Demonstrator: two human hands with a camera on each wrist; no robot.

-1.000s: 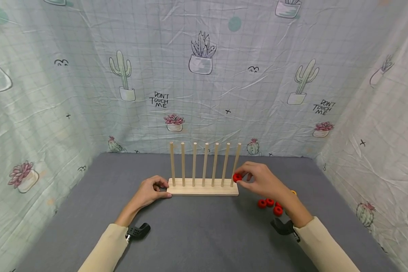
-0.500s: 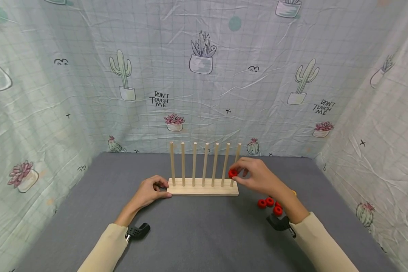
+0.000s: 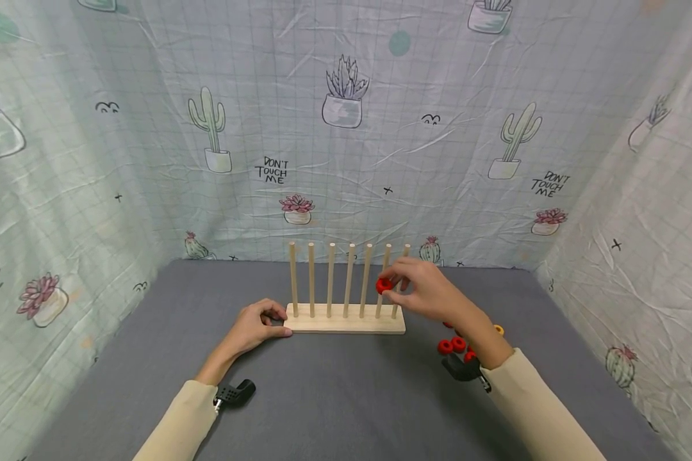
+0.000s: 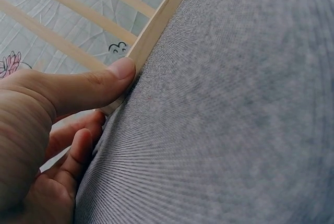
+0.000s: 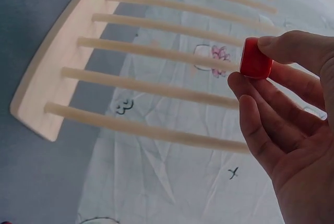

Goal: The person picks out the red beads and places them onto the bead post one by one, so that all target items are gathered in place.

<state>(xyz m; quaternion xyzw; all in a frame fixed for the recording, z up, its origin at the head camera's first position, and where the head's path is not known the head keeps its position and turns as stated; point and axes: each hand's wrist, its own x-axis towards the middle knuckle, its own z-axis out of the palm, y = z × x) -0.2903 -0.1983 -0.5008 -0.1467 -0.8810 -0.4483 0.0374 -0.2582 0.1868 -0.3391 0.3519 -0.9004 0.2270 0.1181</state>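
A wooden peg rack [image 3: 346, 326] with a row of upright pegs stands on the table. My left hand [image 3: 255, 325] grips the left end of its base, thumb on the front edge [image 4: 148, 31] in the left wrist view. The fingers behind are partly hidden. Between thumb and fingertips, my right hand [image 3: 427, 291] pinches a red ring [image 3: 383, 286]. That ring is in front of the pegs near the rack's right end, below their tops. In the right wrist view the red ring [image 5: 255, 58] shows side-on beside the pegs; whether it touches one I cannot tell.
Several red rings [image 3: 458, 345] lie on the grey table [image 3: 334, 397] right of the rack, partly covered by my right forearm. Close by, a yellow ring [image 3: 498, 330] shows past the forearm. A patterned cloth [image 3: 346, 160] hangs behind and at both sides.
My right hand has moved up and to the left with the red ring, from the rightmost peg toward the one beside it. The left hand has stayed on the rack.
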